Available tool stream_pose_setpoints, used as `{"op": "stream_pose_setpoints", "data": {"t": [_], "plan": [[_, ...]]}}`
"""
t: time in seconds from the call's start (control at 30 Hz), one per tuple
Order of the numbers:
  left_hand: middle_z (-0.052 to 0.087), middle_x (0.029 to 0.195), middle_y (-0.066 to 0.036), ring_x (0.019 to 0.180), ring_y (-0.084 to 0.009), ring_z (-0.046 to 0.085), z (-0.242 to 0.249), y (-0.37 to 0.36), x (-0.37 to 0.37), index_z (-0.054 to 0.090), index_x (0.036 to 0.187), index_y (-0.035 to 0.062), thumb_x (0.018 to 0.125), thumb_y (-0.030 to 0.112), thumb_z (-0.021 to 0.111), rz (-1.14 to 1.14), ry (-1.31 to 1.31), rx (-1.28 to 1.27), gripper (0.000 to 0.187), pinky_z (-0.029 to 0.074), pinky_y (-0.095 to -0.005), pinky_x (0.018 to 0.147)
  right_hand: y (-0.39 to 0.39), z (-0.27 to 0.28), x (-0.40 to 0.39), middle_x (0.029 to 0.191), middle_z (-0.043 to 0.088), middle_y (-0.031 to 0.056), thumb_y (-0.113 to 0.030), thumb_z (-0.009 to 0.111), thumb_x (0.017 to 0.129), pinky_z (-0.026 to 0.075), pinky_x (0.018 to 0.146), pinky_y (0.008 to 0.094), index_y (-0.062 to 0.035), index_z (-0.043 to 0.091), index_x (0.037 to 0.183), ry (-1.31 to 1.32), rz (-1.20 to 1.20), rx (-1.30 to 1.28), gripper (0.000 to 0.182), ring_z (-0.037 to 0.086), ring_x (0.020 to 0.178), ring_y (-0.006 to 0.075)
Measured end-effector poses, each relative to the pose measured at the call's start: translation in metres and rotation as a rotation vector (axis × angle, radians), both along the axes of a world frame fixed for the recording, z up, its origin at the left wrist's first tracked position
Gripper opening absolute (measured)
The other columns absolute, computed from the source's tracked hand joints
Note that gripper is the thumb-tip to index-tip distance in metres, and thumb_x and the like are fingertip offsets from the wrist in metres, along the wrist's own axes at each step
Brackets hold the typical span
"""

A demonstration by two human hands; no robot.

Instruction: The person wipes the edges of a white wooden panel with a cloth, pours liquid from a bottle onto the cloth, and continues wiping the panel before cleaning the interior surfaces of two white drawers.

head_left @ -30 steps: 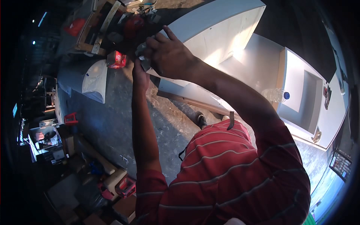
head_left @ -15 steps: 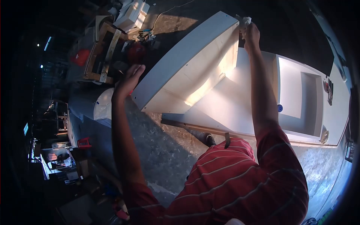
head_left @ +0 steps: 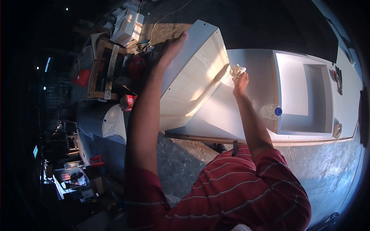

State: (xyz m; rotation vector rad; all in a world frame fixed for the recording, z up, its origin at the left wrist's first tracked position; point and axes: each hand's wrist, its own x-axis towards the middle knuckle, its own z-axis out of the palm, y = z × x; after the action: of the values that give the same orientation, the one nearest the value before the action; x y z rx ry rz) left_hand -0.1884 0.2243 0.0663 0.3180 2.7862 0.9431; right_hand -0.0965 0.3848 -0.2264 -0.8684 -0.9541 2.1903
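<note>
A tilted white-faced wooden piece (head_left: 189,54) with a bare plywood inner side stands against a larger white cabinet body (head_left: 216,111). My left hand (head_left: 173,48) lies along the outer white face near its far edge, fingers extended; some of them are hidden from me. In my right hand (head_left: 241,84) is a crumpled whitish rag (head_left: 236,72), gripped over the cabinet body close to the plywood side. Below that hand, a clear plastic bottle (head_left: 268,111) with a blue cap lies beside a divider of the cabinet.
A recessed white compartment (head_left: 300,92) fills the cabinet's right part. Tools (head_left: 337,81) lie at its far right. On the left are a wooden frame (head_left: 110,73), stacked white boxes (head_left: 129,29), a red box (head_left: 129,102) and a red stool (head_left: 96,160).
My right hand has come down and left with the rag, from the piece's top corner to inside the cabinet. My left hand has moved up onto the white face. The bottle now shows fully.
</note>
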Motion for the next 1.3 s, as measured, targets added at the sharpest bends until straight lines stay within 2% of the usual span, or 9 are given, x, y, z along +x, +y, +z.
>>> {"op": "stream_pose_setpoints", "data": {"t": [0.13,0.23,0.4,0.47,0.53,0.57,0.7,0.93,1.3], "plan": [[0.055,0.125,-0.015,0.118,-0.0243,0.049,0.032,-0.016,0.034,0.053,0.123,0.0020,0.088,0.056,0.047,0.094,-0.019,0.119,0.065,0.039,-0.0322,0.095,-0.002,-0.048,0.017,0.094,0.058,0.0048,-0.029,0.040,0.091,0.049,0.064,0.0348,-0.0098,0.055,0.099,-0.260,0.128,-0.130,0.026,0.058,0.080,0.0157],[0.035,0.142,-0.017,0.133,-0.0226,0.031,0.065,-0.063,0.062,0.031,0.140,0.0030,0.082,0.067,0.048,0.253,-0.056,0.307,0.088,0.023,-0.0345,0.108,-0.008,-0.045,0.018,0.102,0.058,0.0066,-0.034,0.042,0.091,0.052,0.070,0.0386,-0.0109,0.054,0.106,-0.262,0.171,-0.257,0.030,0.060,0.087,0.0185],[0.052,0.125,-0.012,0.114,-0.0253,0.051,0.103,-0.145,0.116,0.043,0.130,0.0044,0.093,0.044,0.044,0.360,0.129,1.008,0.054,0.039,-0.0388,0.097,-0.013,0.018,-0.011,0.107,0.058,0.0079,-0.031,0.036,0.093,0.051,0.075,0.0422,-0.0076,0.052,0.114,-0.100,0.342,-0.435,0.034,0.060,0.090,0.0231],[0.053,0.124,-0.009,0.113,-0.0195,0.052,0.097,-0.198,0.139,0.046,0.128,0.0069,0.095,0.025,0.046,-0.035,0.038,1.227,0.038,0.043,-0.0348,0.093,-0.019,0.039,-0.023,0.108,0.058,0.0077,-0.028,0.034,0.093,0.051,0.076,0.0417,-0.0059,0.052,0.113,0.034,0.451,-0.448,0.035,0.060,0.090,0.0242],[0.057,0.115,-0.012,0.104,-0.0201,0.057,0.038,-0.293,0.139,0.051,0.120,0.0042,0.092,0.022,0.050,0.268,0.548,0.565,0.033,0.047,-0.0352,0.084,-0.027,0.064,-0.034,0.110,0.058,0.0082,-0.028,0.034,0.093,0.050,0.079,0.0411,-0.0056,0.052,0.115,0.192,0.580,-0.405,0.036,0.060,0.092,0.0234],[0.057,0.115,-0.012,0.104,-0.0201,0.057,0.018,-0.310,0.148,0.051,0.120,0.0042,0.092,0.022,0.050,0.367,0.615,0.528,0.033,0.047,-0.0352,0.084,-0.030,0.078,-0.034,0.110,0.058,0.0082,-0.028,0.034,0.093,0.050,0.079,0.0411,-0.0056,0.052,0.115,0.197,0.590,-0.396,0.036,0.060,0.092,0.0234],[0.057,0.114,-0.012,0.104,-0.0202,0.057,-0.044,-0.332,0.193,0.051,0.120,0.0040,0.091,0.021,0.050,0.545,0.476,0.892,0.033,0.047,-0.0353,0.084,-0.033,0.109,-0.039,0.106,0.058,0.0072,-0.024,0.035,0.093,0.045,0.085,0.0323,-0.0055,0.054,0.112,0.109,0.566,-0.140,0.033,0.055,0.099,0.0182],[0.057,0.113,-0.012,0.103,-0.0203,0.057,-0.145,-0.326,0.251,0.051,0.119,0.0038,0.091,0.021,0.051,0.657,0.306,0.931,0.033,0.047,-0.0354,0.084,-0.036,0.085,-0.035,0.102,0.059,0.0098,-0.027,0.035,0.096,0.043,0.085,0.0334,-0.0041,0.053,0.106,0.093,0.425,0.076,0.031,0.054,0.096,0.0203],[0.057,0.112,-0.012,0.102,-0.0205,0.057,-0.195,-0.307,0.254,0.052,0.118,0.0034,0.090,0.021,0.051,0.631,0.310,0.882,0.033,0.047,-0.0355,0.083,-0.039,0.054,-0.030,0.108,0.057,0.0087,-0.029,0.035,0.096,0.041,0.088,0.0342,-0.0039,0.053,0.110,-0.033,0.462,0.134,0.033,0.052,0.101,0.0200]]}}
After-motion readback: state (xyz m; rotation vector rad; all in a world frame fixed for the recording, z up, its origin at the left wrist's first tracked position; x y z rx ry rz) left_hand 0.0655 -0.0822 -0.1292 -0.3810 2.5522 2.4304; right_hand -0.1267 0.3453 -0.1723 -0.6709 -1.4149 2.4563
